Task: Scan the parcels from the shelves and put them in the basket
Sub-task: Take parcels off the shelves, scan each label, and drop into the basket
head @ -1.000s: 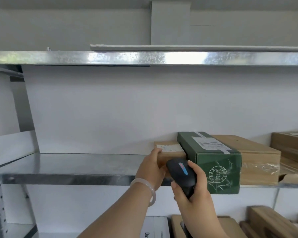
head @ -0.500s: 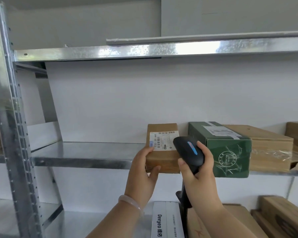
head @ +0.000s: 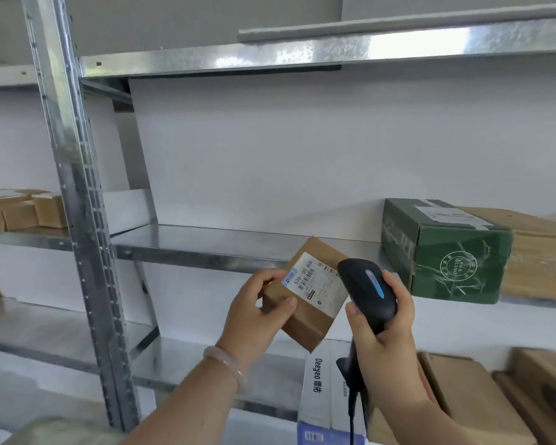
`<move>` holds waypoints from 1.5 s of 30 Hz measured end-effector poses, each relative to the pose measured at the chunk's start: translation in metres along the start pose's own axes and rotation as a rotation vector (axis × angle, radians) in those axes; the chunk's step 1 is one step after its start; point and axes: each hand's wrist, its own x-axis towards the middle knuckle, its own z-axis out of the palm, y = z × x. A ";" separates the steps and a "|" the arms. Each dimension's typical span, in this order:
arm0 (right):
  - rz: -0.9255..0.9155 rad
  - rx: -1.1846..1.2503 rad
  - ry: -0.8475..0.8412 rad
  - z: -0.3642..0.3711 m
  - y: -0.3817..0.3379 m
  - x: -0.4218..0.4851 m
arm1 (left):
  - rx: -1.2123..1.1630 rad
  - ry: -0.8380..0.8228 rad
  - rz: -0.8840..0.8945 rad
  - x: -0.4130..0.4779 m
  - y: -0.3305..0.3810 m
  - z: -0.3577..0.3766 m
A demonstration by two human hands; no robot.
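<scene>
My left hand [head: 254, 313] grips the small cardboard parcel [head: 305, 303] tilted, label toward the barcode scanner [head: 368, 292] clutched in my right hand [head: 385, 335].

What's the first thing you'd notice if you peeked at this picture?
Right in the middle, the left hand holds a small brown parcel tilted in front of the shelf, white label showing. Beside it, the right hand grips a black scanner. A green box sits on the shelf at right.
</scene>
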 end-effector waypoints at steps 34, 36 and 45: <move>0.025 -0.106 -0.307 -0.002 0.015 -0.018 | -0.067 0.166 -0.205 -0.032 -0.015 -0.053; 0.058 -0.115 -0.439 0.000 0.012 -0.025 | -0.049 0.197 -0.232 -0.039 -0.020 -0.060; -0.029 -0.268 -0.707 0.024 0.006 -0.052 | 0.001 0.295 -0.330 -0.067 -0.039 -0.086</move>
